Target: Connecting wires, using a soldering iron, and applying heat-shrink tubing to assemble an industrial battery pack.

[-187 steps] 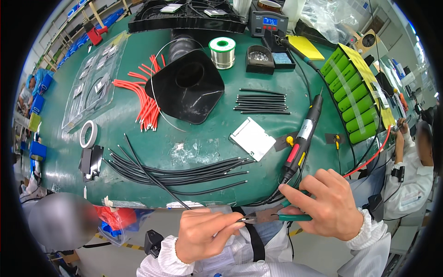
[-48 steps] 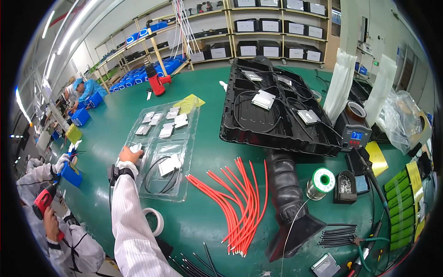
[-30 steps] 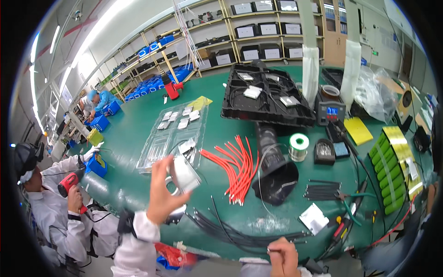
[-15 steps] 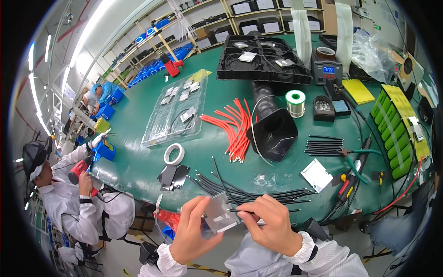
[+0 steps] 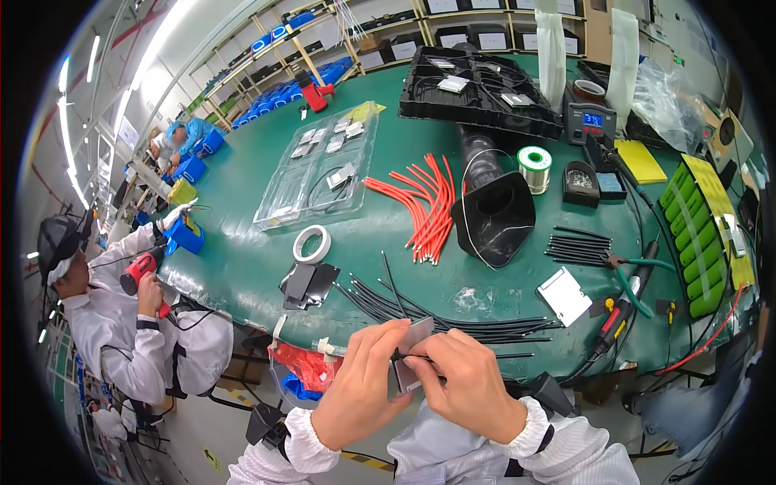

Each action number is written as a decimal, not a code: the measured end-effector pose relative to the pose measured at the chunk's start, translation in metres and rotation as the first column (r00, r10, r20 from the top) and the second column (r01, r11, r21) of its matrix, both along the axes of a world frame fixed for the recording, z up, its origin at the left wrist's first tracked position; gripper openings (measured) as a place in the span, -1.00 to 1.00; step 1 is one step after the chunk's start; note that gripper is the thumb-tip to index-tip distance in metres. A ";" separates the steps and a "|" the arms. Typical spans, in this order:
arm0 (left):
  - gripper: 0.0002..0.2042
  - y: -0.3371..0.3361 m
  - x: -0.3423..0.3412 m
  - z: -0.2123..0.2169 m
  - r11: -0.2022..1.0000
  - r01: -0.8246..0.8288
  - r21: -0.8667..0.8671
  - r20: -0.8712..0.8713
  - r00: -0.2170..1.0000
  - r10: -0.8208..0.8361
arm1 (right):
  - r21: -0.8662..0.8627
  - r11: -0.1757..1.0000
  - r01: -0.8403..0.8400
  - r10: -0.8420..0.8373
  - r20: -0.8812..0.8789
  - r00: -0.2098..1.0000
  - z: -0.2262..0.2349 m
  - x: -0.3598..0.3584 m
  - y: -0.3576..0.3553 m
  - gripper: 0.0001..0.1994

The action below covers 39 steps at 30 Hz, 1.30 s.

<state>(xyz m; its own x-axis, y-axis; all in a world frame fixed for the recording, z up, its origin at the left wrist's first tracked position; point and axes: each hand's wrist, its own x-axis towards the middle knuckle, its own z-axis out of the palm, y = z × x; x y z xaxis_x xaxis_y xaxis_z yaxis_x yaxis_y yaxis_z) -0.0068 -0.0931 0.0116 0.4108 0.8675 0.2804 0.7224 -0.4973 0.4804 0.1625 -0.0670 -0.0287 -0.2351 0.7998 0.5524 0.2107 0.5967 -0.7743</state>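
Note:
Close together in front of me, both hands work over a flat silver-grey plate (image 5: 418,332). My left hand (image 5: 358,394) grips it by its edges, and the plate is now tilted almost edge-on. With thumb and fingers closed, my right hand (image 5: 471,381) pinches a thin black wire at the plate's face. Most of that wire is hidden by the fingers. Just beyond my hands, a loose bundle of black wires (image 5: 497,330) lies on the green table. A similar pale plate (image 5: 564,296) rests to the right of it.
Beyond lie red wires (image 5: 434,218), a black funnel (image 5: 493,220), a solder spool (image 5: 534,171) and a clear tray (image 5: 279,190). Green-handled pliers (image 5: 635,297) and a green cell pack (image 5: 695,242) are right. At left a co-worker holds a red power tool (image 5: 142,270).
My left hand has turned the plate from face-up to nearly edge-on. My right hand has brought the black wire in against it, and the hands are closer together. The view has shifted slightly.

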 end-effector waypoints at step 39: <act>-0.22 0.012 0.024 0.009 0.993 0.101 0.059 -0.175 0.981 -0.089 | -0.157 0.988 0.013 -0.025 -0.078 0.997 -0.005 0.018 0.006 -0.93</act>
